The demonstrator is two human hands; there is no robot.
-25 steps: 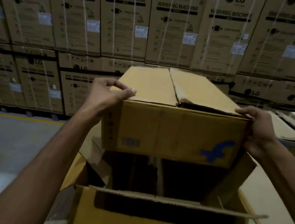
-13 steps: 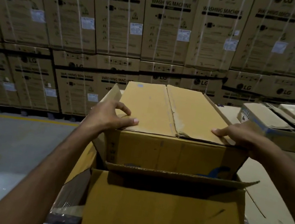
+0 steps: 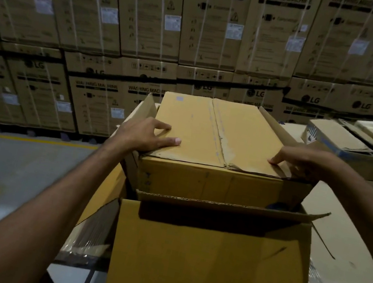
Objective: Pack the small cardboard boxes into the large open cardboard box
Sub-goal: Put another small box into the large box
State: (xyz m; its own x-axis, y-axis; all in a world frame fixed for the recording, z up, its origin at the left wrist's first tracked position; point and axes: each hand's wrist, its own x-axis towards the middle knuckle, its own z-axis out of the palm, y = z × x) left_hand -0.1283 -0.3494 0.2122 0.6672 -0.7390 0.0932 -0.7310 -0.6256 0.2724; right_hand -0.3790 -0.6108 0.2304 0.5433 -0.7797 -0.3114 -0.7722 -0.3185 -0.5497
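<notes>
Fingers (image 3: 164,126) of left hand (image 3: 143,135) and right hand (image 3: 306,162) curl over small box (image 3: 207,130) top edges, gripping it; it sits partway down in large open box (image 3: 209,257).

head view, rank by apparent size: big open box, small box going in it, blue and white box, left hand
1. big open box, though nearest the camera
2. small box
3. blue and white box, farther away
4. left hand
</notes>
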